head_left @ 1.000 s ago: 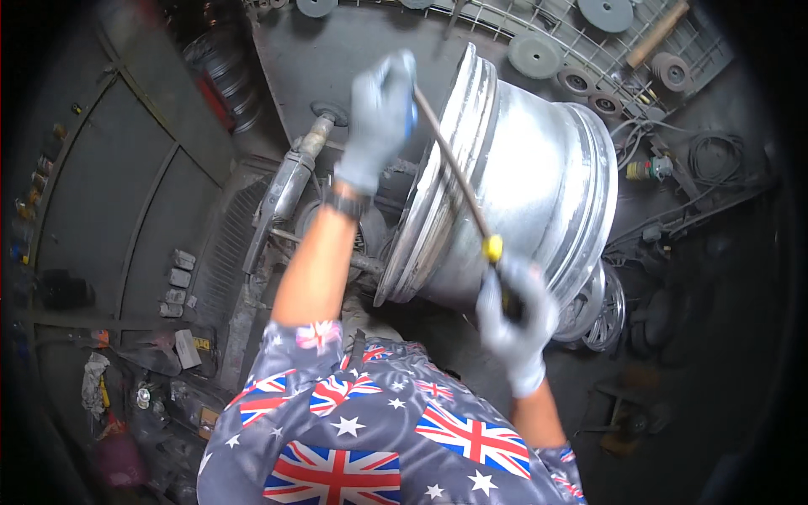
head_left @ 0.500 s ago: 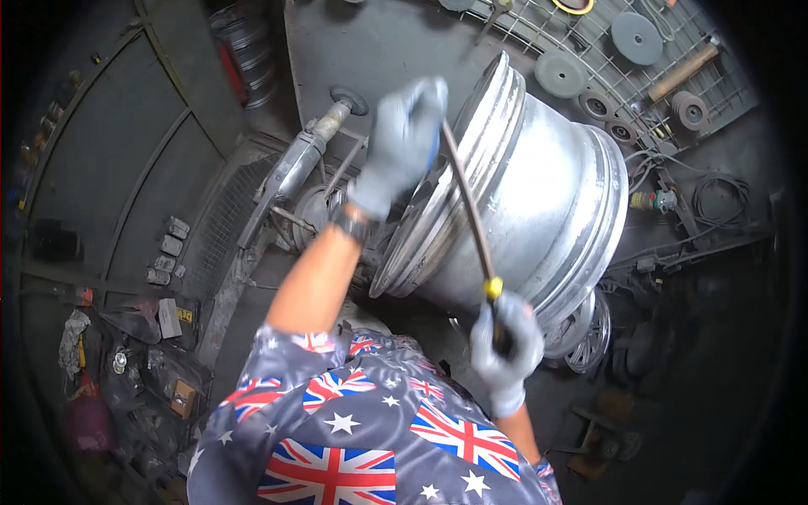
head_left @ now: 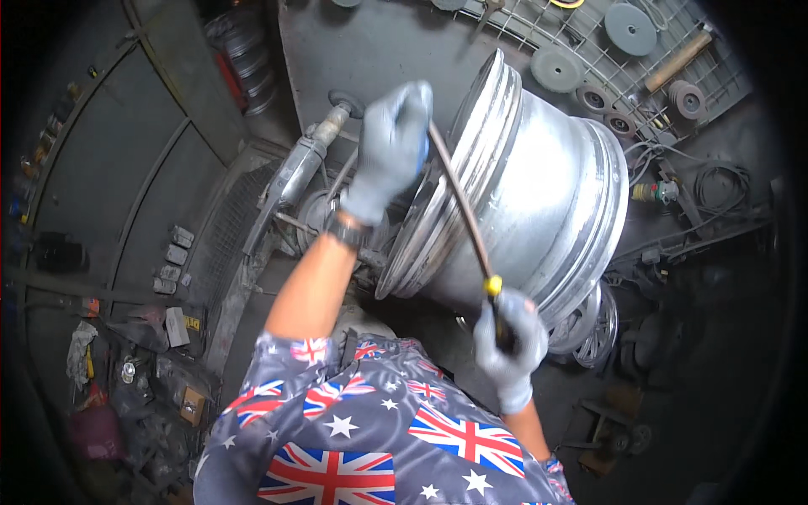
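Observation:
A large bare-metal wheel rim (head_left: 547, 181) is held on its side in front of me, its lipped edge facing left. Across that edge slants a long, slim file (head_left: 461, 198) with a yellow-and-black handle. My right hand (head_left: 512, 341), in a grey glove, is wrapped round the handle below the rim. Up at the file's far end my left hand (head_left: 391, 139), also gloved, is closed on the tip, its fingers partly hidden. Whether the file touches the rim edge, I cannot tell.
A metal machine arm (head_left: 299, 164) stands left of the rim. Grinding discs (head_left: 629, 29) and a wooden-handled tool (head_left: 680, 61) hang on a wire grid at the upper right. More wheels (head_left: 598, 328) lie below the rim. Bags and boxes (head_left: 192, 406) clutter the lower left.
My left hand and the file's far end have shifted a little to the left. My right hand has moved slightly right and down, still on the handle. The rim looks almost unmoved.

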The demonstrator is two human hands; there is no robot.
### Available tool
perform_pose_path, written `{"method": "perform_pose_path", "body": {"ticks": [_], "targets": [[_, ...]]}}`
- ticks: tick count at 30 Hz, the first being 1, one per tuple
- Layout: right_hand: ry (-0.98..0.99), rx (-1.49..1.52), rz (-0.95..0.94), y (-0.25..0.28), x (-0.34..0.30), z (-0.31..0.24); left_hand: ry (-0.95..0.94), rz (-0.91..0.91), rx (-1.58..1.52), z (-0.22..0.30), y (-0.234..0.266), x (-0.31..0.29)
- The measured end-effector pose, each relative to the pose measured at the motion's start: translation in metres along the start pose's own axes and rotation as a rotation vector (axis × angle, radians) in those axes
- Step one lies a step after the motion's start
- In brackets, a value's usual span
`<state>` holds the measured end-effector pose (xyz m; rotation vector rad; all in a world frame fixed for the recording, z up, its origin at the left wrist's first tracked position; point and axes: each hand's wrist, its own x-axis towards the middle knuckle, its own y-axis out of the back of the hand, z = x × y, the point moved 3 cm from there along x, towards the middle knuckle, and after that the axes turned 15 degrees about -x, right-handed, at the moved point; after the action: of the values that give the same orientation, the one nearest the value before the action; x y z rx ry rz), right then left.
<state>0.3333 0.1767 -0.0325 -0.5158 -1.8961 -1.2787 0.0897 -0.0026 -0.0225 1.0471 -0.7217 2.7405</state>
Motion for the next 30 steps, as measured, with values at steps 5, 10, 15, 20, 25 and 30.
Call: {"method": "perform_pose_path", "body": {"ticks": [5, 10, 15, 20, 25, 30], "targets": [[-0.016, 0.019, 0.004, -0.015, 0.052, 0.007, 0.031, 0.014, -0.008, 0.006, 0.011, 0.045], [-0.013, 0.124, 0.04, -0.029, 0.082, 0.004, 0.035, 0.07, 0.045, 0.0, 0.03, 0.074], [-0.051, 0.008, -0.019, 0.005, 0.014, -0.006, 0.018, 0.014, -0.071, 0.0, -0.001, -0.005], [-0.026, 0.027, 0.029, -0.029, 0.104, 0.012, 0.031, 0.11, 0.005, -0.004, 0.024, 0.09], [-0.044, 0.013, 0.026, -0.013, 0.07, 0.007, 0.115, 0.063, -0.072, -0.013, 0.014, 0.055], [-0.045, -0.016, -0.014, -0.003, 0.053, 0.002, 0.102, 0.036, -0.134, -0.002, -0.002, 0.037]]}}
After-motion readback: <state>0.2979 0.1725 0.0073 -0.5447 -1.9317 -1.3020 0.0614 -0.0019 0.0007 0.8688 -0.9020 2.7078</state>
